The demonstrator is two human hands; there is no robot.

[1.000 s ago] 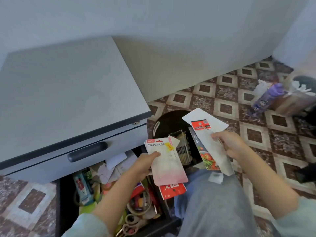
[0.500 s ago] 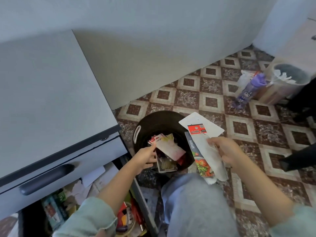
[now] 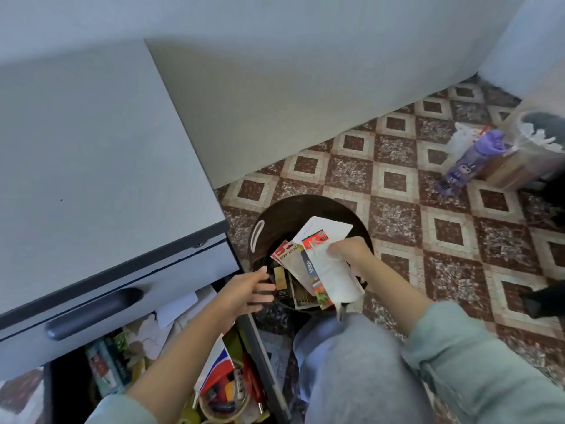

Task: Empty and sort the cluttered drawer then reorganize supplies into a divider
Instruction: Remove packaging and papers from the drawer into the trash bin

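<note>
The right hand (image 3: 351,252) is gripping two packets at once. One is a white packet (image 3: 333,276) with a red label, and under it is a packet printed SPOON (image 3: 308,266). Both are hanging over the single black bucket (image 3: 284,215) directly below. Just left of it, the left hand (image 3: 244,289) is hovering empty with its fingers spread wide at the bucket's near rim. Between the two hands, one STAPLER SET packet (image 3: 289,255) is lying inside the bucket on other packaging that is too jumbled to count.

Beneath the left forearm, one open drawer (image 3: 263,356) is showing a heap of supplies, and the forearm is hiding its middle. Left of that hand, one dark handle (image 3: 91,313) is sitting on the closed front of the grey cabinet (image 3: 91,148). One grey-trousered knee (image 3: 367,362) is filling the space under the right forearm. Well beyond the right hand, one purple bottle (image 3: 470,160) is sitting beside one wastebasket (image 3: 519,166) on the tiled floor (image 3: 394,215).
</note>
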